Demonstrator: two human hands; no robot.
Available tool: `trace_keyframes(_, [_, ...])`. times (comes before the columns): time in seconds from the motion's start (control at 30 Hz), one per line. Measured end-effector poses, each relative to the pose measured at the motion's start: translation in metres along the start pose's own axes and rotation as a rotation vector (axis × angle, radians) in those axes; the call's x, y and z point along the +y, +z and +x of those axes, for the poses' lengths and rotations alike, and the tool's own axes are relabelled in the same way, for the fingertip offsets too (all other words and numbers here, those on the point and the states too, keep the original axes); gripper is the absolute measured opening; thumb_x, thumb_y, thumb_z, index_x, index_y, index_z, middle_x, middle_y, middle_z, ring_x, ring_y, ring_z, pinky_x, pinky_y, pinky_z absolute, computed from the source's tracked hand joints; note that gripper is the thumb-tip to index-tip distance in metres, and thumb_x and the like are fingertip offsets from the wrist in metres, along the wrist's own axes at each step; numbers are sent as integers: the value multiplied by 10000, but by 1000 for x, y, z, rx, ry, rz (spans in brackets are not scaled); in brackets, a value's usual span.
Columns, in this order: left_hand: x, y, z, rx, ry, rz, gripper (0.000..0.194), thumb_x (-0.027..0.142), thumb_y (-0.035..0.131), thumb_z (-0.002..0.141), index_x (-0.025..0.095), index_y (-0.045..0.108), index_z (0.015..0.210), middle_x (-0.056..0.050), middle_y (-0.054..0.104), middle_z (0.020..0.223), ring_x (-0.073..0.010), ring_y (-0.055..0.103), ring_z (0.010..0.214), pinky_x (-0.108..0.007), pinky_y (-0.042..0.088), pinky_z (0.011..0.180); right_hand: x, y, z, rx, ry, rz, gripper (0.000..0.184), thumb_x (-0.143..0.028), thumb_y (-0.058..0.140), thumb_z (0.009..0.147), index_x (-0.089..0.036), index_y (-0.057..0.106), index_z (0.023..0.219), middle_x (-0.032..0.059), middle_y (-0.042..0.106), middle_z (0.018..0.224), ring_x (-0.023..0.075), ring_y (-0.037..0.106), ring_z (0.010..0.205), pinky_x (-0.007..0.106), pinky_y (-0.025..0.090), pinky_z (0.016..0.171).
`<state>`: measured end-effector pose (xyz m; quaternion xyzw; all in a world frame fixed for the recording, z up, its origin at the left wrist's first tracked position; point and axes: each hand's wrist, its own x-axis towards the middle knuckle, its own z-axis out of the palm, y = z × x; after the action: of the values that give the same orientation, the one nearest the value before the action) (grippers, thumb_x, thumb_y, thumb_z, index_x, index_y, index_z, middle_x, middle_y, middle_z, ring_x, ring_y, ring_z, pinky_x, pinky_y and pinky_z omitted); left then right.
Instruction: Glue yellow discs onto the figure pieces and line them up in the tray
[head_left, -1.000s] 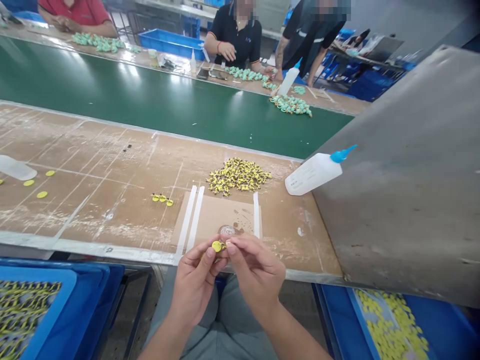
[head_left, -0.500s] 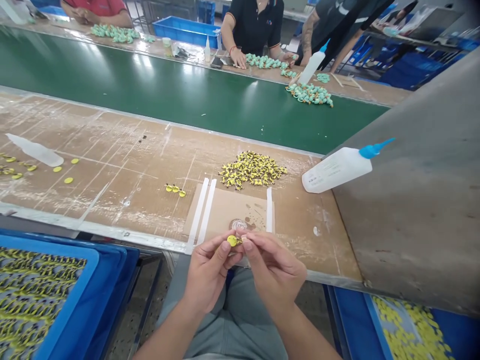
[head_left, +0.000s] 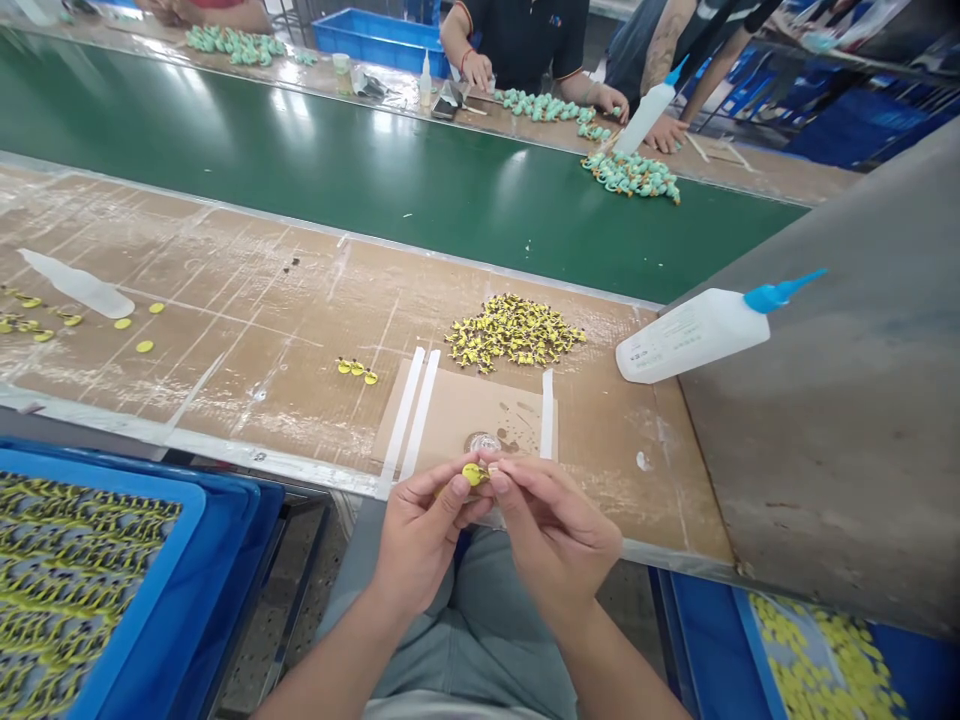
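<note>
A round yellow disc is pinched between the thumb and fingers of my left hand. My right hand is closed at the disc's right edge, its thumb and fingertips on a small yellow-and-dark piece that they mostly hide. Just beyond my fingers, a round clear dish sits on a cardboard sheet taped with white strips. Past the sheet lies a heap of small yellow-and-black pieces. To its left, 3 yellow discs with dark pieces lie in a short row.
A white bottle with a blue nozzle leans by a metal panel on the right. Blue trays hold yellow pieces below the table. Across the green belt, co-workers sit near mint-green pieces.
My view has shifted slightly. Both my hands keep their pinch, with the disc turned a little. Across the belt, a co-worker's hands have moved, and another person's hand now rests on the far table.
</note>
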<state>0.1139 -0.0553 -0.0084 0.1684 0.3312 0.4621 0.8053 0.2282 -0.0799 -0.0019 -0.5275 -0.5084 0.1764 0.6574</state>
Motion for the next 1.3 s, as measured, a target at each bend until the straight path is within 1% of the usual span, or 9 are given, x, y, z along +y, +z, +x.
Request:
trace_keyframes(0.17, [-1,-1,1,12,4,1,216,226,766,792,200,781,1006,-81,769,1064,-175,743,888,-205,610,771,1,1,0,-10,-14,-30,277,-52,703,789,-259,739,969,49,749,933,221,730,873,381,625,757])
trace_keyframes(0.3, [-2,-1,1,-12,10,-1,197,210,745,812,191,782,1004,-84,774,1045,-160,740,891,-180,595,787,2,1,0,-15,-27,-51,292,-45,700,788,-265,739,977,48,750,944,216,729,867,373,627,750])
trace_keyframes(0.5, [-4,-2,0,18,25,1,201,203,759,799,202,784,998,-82,782,1004,-141,742,864,-147,581,764,2,1,1,-29,-37,-41,312,-17,699,772,-253,733,972,48,748,942,220,730,875,378,623,765])
trace_keyframes(0.7, [-4,0,0,24,49,20,207,225,774,783,193,789,986,-97,783,986,-182,747,858,-205,602,771,1,0,1,-44,-35,-37,302,-17,698,770,-249,727,961,46,745,929,220,731,867,379,624,758])
trace_keyframes(0.83, [-5,0,0,26,56,14,183,221,776,780,198,795,960,-91,786,968,-172,748,840,-188,598,758,2,-1,1,-49,-37,-34,303,-1,698,763,-236,722,952,47,744,920,217,727,870,376,620,763])
trace_keyframes(1.1, [-7,-4,0,47,81,46,184,223,764,793,191,792,972,-94,776,1026,-163,740,865,-180,590,783,2,1,1,-55,-18,-32,313,24,694,753,-227,723,938,42,741,930,206,726,869,360,611,779])
trace_keyframes(1.2, [-8,-5,1,41,95,64,182,221,755,802,213,790,981,-77,780,1015,-155,737,869,-180,586,796,3,1,1,-74,-17,-41,319,27,698,748,-224,728,943,41,742,932,208,726,872,361,609,789])
trace_keyframes(1.3, [-8,-6,2,37,108,99,184,220,748,809,225,788,988,-69,779,1011,-152,733,873,-189,587,808,5,0,0,-89,19,-34,310,8,699,759,-233,733,950,39,741,947,210,725,883,367,608,791])
